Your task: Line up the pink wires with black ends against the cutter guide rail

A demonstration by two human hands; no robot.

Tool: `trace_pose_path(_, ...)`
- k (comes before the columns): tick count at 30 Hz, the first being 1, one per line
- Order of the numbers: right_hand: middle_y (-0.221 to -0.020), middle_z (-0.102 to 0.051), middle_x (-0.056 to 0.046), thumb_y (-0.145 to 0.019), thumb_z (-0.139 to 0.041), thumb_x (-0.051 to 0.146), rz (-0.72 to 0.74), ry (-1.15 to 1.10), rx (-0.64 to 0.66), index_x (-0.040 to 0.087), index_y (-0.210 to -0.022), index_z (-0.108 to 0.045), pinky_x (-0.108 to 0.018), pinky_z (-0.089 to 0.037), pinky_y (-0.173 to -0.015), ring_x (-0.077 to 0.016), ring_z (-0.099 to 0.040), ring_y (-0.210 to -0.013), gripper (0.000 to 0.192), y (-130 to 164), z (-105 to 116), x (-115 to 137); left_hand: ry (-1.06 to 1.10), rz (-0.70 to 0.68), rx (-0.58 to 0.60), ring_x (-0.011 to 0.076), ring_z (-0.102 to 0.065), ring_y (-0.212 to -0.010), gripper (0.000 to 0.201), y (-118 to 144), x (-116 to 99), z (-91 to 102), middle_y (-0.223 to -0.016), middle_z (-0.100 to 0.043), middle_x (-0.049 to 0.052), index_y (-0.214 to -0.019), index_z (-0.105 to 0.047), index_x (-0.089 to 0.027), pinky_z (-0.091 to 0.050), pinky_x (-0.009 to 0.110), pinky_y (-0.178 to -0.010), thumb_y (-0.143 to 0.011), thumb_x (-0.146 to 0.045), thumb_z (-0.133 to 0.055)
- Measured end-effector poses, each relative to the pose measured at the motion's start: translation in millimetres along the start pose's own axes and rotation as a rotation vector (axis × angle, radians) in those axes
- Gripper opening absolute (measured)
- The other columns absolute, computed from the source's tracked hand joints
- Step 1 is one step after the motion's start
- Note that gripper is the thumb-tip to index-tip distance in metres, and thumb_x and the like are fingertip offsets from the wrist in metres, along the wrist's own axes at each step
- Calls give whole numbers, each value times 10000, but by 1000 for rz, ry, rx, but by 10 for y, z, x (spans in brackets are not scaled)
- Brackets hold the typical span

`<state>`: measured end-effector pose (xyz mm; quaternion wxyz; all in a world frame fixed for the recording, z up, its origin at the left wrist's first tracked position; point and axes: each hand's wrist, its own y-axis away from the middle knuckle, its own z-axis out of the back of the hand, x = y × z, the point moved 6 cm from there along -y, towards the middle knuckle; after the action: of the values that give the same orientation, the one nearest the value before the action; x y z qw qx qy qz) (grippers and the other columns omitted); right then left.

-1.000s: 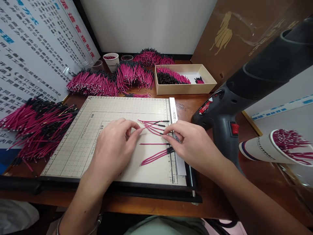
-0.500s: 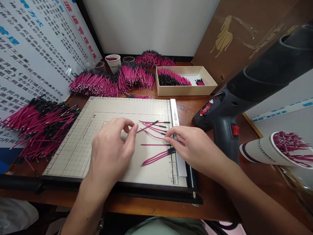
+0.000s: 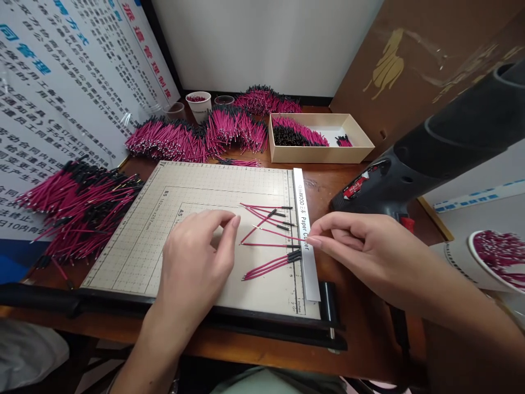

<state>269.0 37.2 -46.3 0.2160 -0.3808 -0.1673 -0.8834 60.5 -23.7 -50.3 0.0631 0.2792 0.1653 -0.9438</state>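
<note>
My right hand (image 3: 356, 246) pinches one end of a thin red wire (image 3: 281, 235) between thumb and forefinger, just past the right edge of the paper cutter (image 3: 135, 230). The wire's bare metal tip points left over the board; its other end is hidden by my fingers. My left hand (image 3: 200, 251) hovers over the board's middle, thumb and forefinger tips together, with nothing visible between them. Between my hands lie several loose red wires (image 3: 264, 246) with black sleeves (image 3: 293, 255) on their right ends. One of them (image 3: 250, 236) slants across the others.
Heaps of sleeved wires (image 3: 168, 141) stand behind the cutter, with another pile (image 3: 86, 208) at left. A cardboard tray (image 3: 320, 153) holds more. At right are a black heat gun (image 3: 430, 148) and a paper cup (image 3: 476, 262) of red wires.
My right hand has moved right, drawing the pinched wire with it. My left fingers have let go of the slanting wire, which lies on the board. The view has shifted slightly.
</note>
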Motion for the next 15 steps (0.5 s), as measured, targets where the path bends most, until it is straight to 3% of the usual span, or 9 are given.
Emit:
trace_pose_path(4, -553, -378, 34, -921, -583, 415, -36, -122, -20, 190, -816, -686, -240, -224, -439, -102, -340, -499, 268, 9, -58, 42, 380, 188, 86, 182, -667, -717, 313, 69, -45, -58, -820, -764, 17, -825, -756, -231, -482, 296, -590, -934, -462, -575)
trace_pose_path(8, -531, -226, 68, -911, -578, 378, -14, -237, -45, 181, -804, -673, -229, -143, -401, -83, -214, -466, 244, -13, -144, 177, 796, 307, 180, 172, -698, -741, 197, 95, -172, -218, -845, -769, 23, -894, -775, -231, -552, 258, -595, -868, -387, -658)
trace_pose_path(12, -519, -245, 75, -896, -610, 324, 21, -302, -61, 190, -818, -678, -218, -153, -374, -75, -217, -443, 170, 8, -167, 278, 873, 319, 168, 129, -582, -554, 181, 22, -176, -235, -673, -694, 11, -797, -732, -208, -513, 250, -517, -866, -359, -658)
trace_pose_path(15, -557, -391, 56, -898, -665, 406, 135, -205, -130, 221, -912, -689, -194, -321, -393, -82, -386, -462, 187, 160, -90, 303, 820, 260, 3, 136, -631, -661, 175, -44, -67, -34, -770, -719, 13, -822, -708, -213, -549, 254, -624, -904, -349, -634)
